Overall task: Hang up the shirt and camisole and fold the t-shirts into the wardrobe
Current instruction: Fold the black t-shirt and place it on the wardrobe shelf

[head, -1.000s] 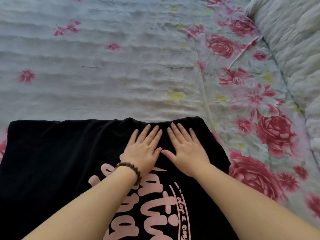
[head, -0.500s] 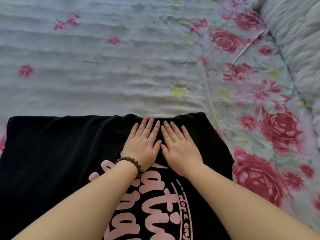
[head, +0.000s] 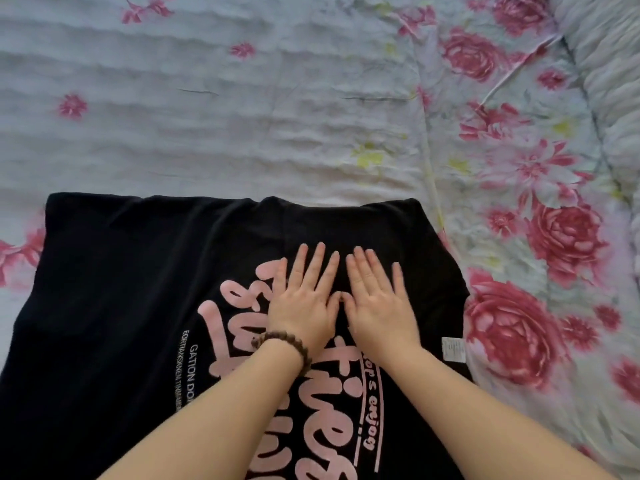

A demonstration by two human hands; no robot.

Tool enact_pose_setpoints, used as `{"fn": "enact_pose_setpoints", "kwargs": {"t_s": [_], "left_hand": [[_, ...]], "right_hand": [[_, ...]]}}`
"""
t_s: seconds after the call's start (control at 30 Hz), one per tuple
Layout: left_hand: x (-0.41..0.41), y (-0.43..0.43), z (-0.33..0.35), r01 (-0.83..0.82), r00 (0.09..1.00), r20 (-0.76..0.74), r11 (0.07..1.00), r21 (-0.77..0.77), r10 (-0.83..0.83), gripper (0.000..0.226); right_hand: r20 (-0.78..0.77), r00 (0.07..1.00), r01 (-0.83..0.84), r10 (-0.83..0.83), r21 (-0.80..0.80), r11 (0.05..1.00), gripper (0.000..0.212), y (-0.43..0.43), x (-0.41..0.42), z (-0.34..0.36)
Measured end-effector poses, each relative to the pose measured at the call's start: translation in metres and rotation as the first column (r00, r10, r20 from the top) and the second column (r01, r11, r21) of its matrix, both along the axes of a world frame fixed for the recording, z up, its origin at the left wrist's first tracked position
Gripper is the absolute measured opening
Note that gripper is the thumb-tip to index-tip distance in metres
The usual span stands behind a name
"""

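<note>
A: Hands?
B: Left hand (head: 304, 306) and right hand (head: 377, 306) lie flat, fingers straight, palms pressing the t-shirt (head: 121, 289). Thumbs about touching, nothing pinched.
A: Shirt where?
B: On the bed (head: 242, 116), filling 6 to 9 o'clock, print up.
A: Risk?
B: My guess: pressing while sliding drags the cloth and bunches it. The 3 o'clock side, label (head: 453, 348) showing, could fold crooked.
A: Room?
B: Far edge faces 12 o'clock and the bed runs on beyond it. Quilt (head: 606, 81) at 1 o'clock, well apart.
</note>
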State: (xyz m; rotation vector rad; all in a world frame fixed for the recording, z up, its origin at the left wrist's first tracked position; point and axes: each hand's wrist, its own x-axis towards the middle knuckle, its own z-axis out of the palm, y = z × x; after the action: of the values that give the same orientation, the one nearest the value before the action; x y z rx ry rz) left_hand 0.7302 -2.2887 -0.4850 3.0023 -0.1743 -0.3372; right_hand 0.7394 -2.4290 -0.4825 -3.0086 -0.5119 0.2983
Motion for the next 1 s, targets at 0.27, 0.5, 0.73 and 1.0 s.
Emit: {"fn": "enact_pose_setpoints", "kwargs": {"t_s": [0.27, 0.5, 0.73, 1.0], "left_hand": [[-0.021, 0.027, 0.012, -0.193, 0.973, -0.110, 0.977, 0.091, 0.202, 0.063], [-0.083, 0.030, 0.054, -0.064, 0.992, -0.108, 0.997, 0.049, 0.069, 0.064], [-0.216, 0.019, 0.080, 0.272, 0.959, -0.044, 0.951, -0.147, -0.281, 0.054], [-0.347, 0.015, 0.066, 0.591, 0.790, -0.036, 0.776, -0.221, -0.612, 0.039]], "right_hand": [[-0.127, 0.975, 0.165, -0.181, -0.126, 0.978, 0.064, -0.047, -0.019, 0.005], [-0.050, 0.997, 0.051, -0.054, -0.056, 0.997, 0.071, -0.045, -0.058, 0.047], [-0.044, 0.993, -0.106, 0.112, 0.126, 0.986, 0.059, -0.071, -0.193, 0.075], [-0.066, 0.952, -0.286, 0.299, 0.151, 0.946, 0.031, -0.126, -0.354, 0.066]]}}
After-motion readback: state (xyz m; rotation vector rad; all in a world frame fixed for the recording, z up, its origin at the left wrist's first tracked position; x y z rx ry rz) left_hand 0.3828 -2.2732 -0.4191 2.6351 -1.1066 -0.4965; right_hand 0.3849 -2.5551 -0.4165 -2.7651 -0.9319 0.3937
